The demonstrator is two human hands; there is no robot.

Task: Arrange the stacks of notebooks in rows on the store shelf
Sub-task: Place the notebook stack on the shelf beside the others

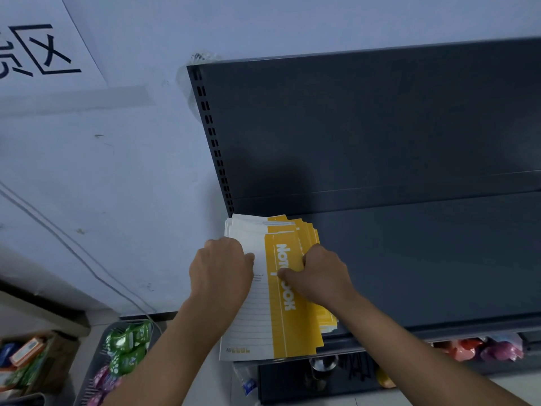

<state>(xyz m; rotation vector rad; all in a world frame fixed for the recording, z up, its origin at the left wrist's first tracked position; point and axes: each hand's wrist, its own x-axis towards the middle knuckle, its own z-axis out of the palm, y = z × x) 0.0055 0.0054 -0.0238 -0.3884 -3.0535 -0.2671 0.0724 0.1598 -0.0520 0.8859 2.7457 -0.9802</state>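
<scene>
Head view: one fanned notebook stack (pixel 272 288) sat at shelf (pixel 409 259) left end. Left hand (pixel 222 268) and right hand (pixel 319 273) gripped its sides, squaring it. Remaining rows unplaced; early stage, seemingly.

a shop is shown. a slotted display shelf (pixel 409 259) is seen beyond the right hand (pixel 319 276), and a basket (pixel 85 386) of packaged goods (pixel 126 344) below the left hand (pixel 219 268).
</scene>
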